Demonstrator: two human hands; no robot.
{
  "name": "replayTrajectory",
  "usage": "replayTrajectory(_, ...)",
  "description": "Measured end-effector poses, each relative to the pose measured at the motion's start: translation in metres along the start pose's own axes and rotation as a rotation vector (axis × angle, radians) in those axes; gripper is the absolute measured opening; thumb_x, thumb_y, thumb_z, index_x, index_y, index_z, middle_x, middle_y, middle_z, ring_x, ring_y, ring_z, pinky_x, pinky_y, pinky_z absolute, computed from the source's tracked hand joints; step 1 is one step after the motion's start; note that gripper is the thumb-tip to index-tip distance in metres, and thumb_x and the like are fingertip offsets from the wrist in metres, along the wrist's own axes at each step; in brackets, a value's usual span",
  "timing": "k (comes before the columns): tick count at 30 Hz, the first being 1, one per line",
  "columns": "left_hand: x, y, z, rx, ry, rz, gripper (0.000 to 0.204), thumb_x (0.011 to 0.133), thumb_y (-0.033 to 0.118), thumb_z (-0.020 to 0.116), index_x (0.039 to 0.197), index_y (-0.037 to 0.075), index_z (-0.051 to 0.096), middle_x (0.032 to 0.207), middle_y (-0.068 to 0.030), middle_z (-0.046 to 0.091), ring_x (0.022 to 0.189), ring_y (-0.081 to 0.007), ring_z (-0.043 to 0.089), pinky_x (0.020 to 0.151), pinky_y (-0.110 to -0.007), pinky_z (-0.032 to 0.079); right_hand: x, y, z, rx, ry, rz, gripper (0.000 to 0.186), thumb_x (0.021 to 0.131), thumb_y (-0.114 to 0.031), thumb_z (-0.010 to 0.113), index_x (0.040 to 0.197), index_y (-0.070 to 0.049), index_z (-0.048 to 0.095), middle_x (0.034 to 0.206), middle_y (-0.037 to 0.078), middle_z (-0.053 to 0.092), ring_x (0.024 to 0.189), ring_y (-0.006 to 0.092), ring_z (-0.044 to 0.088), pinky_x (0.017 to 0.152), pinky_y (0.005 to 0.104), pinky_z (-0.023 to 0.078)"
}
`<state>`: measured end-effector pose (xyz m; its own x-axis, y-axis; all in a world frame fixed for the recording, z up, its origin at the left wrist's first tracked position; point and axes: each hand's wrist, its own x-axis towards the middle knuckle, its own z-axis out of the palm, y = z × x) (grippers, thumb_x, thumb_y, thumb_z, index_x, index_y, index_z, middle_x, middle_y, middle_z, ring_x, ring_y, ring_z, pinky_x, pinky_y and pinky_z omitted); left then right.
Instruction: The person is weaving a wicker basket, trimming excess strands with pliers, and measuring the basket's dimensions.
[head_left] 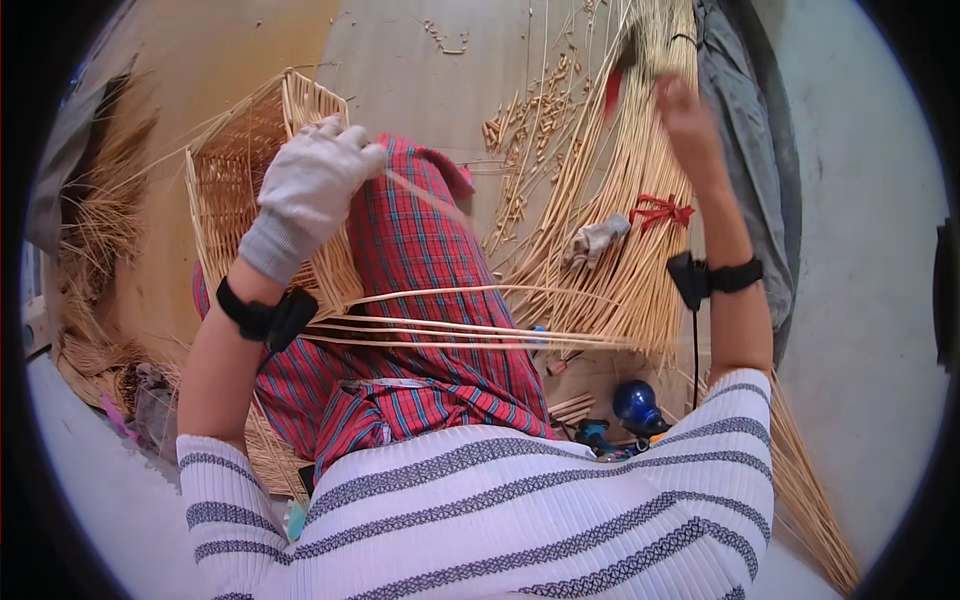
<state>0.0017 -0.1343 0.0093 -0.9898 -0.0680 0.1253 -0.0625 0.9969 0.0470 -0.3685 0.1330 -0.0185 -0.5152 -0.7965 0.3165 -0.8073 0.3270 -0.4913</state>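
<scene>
My left hand, in a white knitted glove, is closed over the upper edge of a pale wicker basket. The basket lies tilted against my left leg; my glove hides part of its rim. From beside the glove a wicker rod sticks out, blurred. Long loose rods run from the basket's near end across my lap to the right. My bare right hand is raised at the upper right, fingers closed around a motion-blurred tool with a dark part and a red part; its exact kind is unclear.
Right of my lap lies a big bundle of rods with a red tie. A greyish-white glove rests on it. Short cut pieces litter the floor. A blue round object is near my right side; frayed stalks lie far left.
</scene>
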Motion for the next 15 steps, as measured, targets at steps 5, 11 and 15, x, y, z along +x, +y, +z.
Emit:
replayTrajectory(5,0.030,-0.035,0.016,-0.152,0.334,-0.324,0.015,0.094,0.009,0.060,0.107,0.011,0.065,0.094,-0.0096,0.070,0.082,-0.0267,0.069,0.072,-0.034,0.056,0.089,-0.113,-0.039,1.479,-0.435,-0.130,0.028,0.107,-0.032,0.047,0.110,-0.006,0.058,0.077,-0.002,0.052,0.058,0.0035,0.041,0.050,0.0210,0.033)
replayTrajectory(11,0.018,-0.126,0.004,-1.258,0.203,-0.594,0.019,0.101,0.021,0.062,0.112,0.005,0.064,0.096,-0.0049,0.070,0.092,-0.0152,0.069,0.079,-0.032,0.058,0.002,-0.171,0.107,0.992,-1.079,0.257,0.032,0.109,-0.032,0.046,0.126,-0.007,0.055,0.071,-0.006,0.045,0.058,0.0021,0.039,0.050,0.0191,0.032)
replayTrajectory(15,-0.001,-0.132,0.009,-1.337,0.247,-0.671,0.020,0.098,0.018,0.067,0.112,0.005,0.065,0.098,-0.0059,0.071,0.092,-0.0153,0.070,0.084,-0.032,0.058,-0.041,-0.160,0.151,0.286,-0.734,0.019,0.068,0.097,-0.053,0.060,0.142,-0.004,0.051,0.099,0.020,0.069,0.091,0.0354,0.067,0.080,0.0440,0.051)
